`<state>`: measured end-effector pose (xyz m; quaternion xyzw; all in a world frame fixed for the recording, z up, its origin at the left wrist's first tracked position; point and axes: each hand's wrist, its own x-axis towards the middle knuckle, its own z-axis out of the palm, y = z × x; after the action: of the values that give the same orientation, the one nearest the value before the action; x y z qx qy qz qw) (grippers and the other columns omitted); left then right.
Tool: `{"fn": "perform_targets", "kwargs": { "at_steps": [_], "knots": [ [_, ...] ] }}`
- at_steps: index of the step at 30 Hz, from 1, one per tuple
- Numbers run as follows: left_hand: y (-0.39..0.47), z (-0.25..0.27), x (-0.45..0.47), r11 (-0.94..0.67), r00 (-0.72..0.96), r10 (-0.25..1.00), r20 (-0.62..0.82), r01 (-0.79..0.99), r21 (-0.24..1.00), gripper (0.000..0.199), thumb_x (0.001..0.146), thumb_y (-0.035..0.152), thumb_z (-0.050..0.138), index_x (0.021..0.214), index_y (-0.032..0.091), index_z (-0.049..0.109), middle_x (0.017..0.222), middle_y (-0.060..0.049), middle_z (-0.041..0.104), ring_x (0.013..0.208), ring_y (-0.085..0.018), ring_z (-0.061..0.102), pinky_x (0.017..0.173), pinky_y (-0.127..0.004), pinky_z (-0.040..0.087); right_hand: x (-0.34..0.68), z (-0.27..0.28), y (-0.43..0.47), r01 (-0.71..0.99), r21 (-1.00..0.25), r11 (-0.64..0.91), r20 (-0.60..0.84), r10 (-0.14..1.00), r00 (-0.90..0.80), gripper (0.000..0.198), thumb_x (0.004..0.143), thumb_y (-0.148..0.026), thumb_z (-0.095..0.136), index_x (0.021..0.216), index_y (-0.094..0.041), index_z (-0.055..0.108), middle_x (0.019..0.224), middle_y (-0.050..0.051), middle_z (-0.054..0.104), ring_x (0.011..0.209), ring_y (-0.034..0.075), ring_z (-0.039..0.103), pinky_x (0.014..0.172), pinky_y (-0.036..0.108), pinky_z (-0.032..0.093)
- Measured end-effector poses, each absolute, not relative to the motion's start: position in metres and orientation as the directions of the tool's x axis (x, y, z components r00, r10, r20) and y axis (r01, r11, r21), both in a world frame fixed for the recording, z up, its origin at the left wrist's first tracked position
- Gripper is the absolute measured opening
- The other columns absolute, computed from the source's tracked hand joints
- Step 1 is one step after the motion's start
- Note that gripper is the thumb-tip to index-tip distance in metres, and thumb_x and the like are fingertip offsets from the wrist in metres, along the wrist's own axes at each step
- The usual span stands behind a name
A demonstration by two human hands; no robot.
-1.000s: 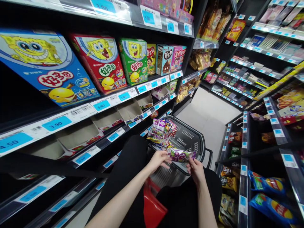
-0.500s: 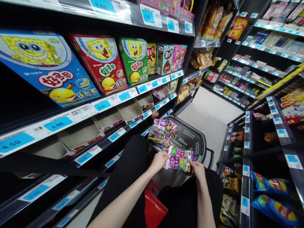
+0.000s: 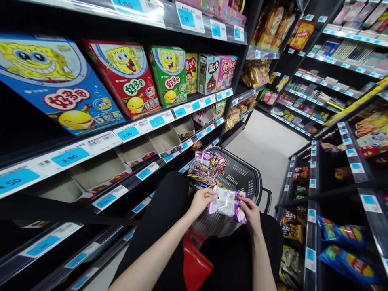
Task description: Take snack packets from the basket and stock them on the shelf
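Between my two hands a purple and white candy bag (image 3: 226,203) is held by its ends, its pale printed back facing up. The fingers of my left hand (image 3: 202,202) pinch its left end. At the other end my right hand (image 3: 251,211) grips the purple edge with thumb and fingers. Below and beyond the bag is a black shopping basket (image 3: 256,178) with slotted walls. Several colourful candy packets (image 3: 206,165) lie heaped on its left side, just past my left hand.
Left of me rise shelves with cartoon snack boxes (image 3: 121,76), price labels and open cartons (image 3: 165,141). Blue chip bags (image 3: 342,234) lie on shelves to the right. A red object (image 3: 195,260) sits between my knees. Pale floor (image 3: 266,137) runs ahead between the racks.
The candy bag has been turned over: its grape-printed front faced up before, and now the pale back does. Both hands have shifted their grip on its ends.
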<state>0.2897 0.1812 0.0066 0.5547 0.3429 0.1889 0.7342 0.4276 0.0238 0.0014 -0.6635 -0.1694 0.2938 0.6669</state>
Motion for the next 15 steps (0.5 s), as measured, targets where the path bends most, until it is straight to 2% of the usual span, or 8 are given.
{"fn": "perform_targets", "kwargs": {
  "at_steps": [5,7,9,11,13,15],
  "knots": [
    [0.183,0.004,0.290,0.262,0.670,0.699,-0.249,0.084,0.961,0.035,0.054,0.020,0.067,0.085,0.015,0.051,0.045,0.008,0.053,0.037,-0.007,0.043,0.041,-0.017,0.029,0.421,-0.001,0.032,-0.250,-0.968,-0.019,-0.211,0.595,0.776,0.070,0.059,-0.033,0.072,0.120,-0.020,0.041,0.079,0.004,0.069,0.067,0.019,0.063,0.061,0.031,0.050],
    [0.183,0.005,0.291,0.243,0.643,0.730,-0.233,0.075,0.967,0.043,0.055,0.021,0.066,0.094,0.014,0.051,0.047,0.007,0.054,0.042,-0.008,0.046,0.046,-0.019,0.033,0.422,-0.003,0.034,-0.250,-0.968,-0.017,-0.216,0.562,0.798,0.064,0.058,-0.034,0.072,0.114,-0.018,0.046,0.077,0.004,0.068,0.065,0.018,0.063,0.061,0.031,0.050],
    [0.185,0.007,0.291,0.227,0.641,0.734,-0.225,0.080,0.970,0.043,0.057,0.023,0.065,0.097,0.012,0.053,0.050,0.005,0.055,0.046,-0.009,0.048,0.050,-0.020,0.035,0.425,-0.006,0.035,-0.216,-0.976,-0.032,-0.198,0.546,0.814,0.045,0.057,-0.035,0.072,0.094,-0.015,0.057,0.074,0.004,0.068,0.064,0.018,0.062,0.062,0.029,0.049],
    [0.186,0.008,0.290,0.174,0.677,0.708,-0.200,0.108,0.979,0.031,0.060,0.027,0.062,0.087,0.012,0.057,0.051,0.005,0.054,0.048,-0.010,0.047,0.052,-0.021,0.035,0.428,-0.009,0.034,-0.169,-0.984,-0.051,-0.168,0.560,0.811,0.030,0.058,-0.035,0.071,0.077,-0.015,0.060,0.070,0.003,0.067,0.063,0.016,0.061,0.061,0.027,0.048],
    [0.186,0.010,0.288,0.044,0.715,0.684,-0.148,0.162,0.986,0.017,0.064,0.030,0.059,0.068,0.014,0.057,0.051,0.004,0.050,0.050,-0.010,0.046,0.053,-0.021,0.034,0.430,-0.010,0.032,-0.125,-0.990,-0.060,-0.137,0.582,0.802,0.026,0.059,-0.035,0.070,0.073,-0.015,0.060,0.067,0.002,0.066,0.061,0.015,0.059,0.059,0.026,0.047],
    [0.185,0.014,0.286,-0.124,0.722,0.688,-0.075,0.219,0.968,0.020,0.066,0.032,0.057,0.055,0.016,0.053,0.052,0.004,0.048,0.053,-0.010,0.044,0.054,-0.021,0.033,0.431,-0.011,0.029,-0.087,-0.994,-0.064,-0.108,0.593,0.798,0.026,0.060,-0.036,0.069,0.073,-0.015,0.061,0.067,0.001,0.065,0.062,0.015,0.058,0.059,0.025,0.046]
  ]
}}
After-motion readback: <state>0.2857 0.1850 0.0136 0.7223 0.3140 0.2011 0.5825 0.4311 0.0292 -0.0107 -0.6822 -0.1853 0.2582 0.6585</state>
